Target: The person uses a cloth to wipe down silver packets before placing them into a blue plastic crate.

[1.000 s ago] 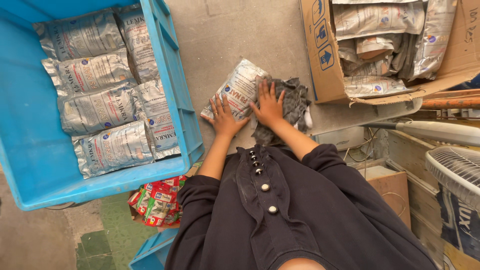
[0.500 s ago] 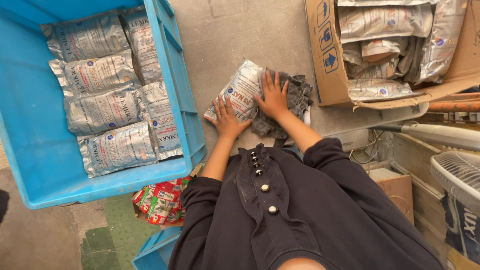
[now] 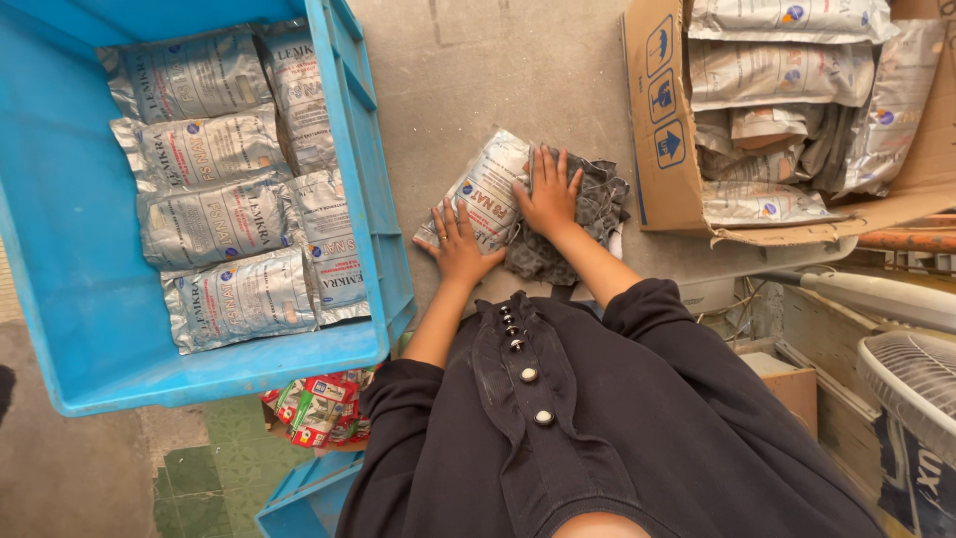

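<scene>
Pressing a foil pouch flat on the floor

Both hands lie open, palms down, fingers spread: left hand (image 3: pixel 460 244) on the silver pouch (image 3: pixel 483 194), right hand (image 3: pixel 548 194) over its edge and the grey cloth (image 3: pixel 588 224) beneath. Even pressure would keep it from sliding. Beyond sit the blue crate (image 3: pixel 368 179) and cardboard box (image 3: pixel 662 120) of similar pouches.
</scene>
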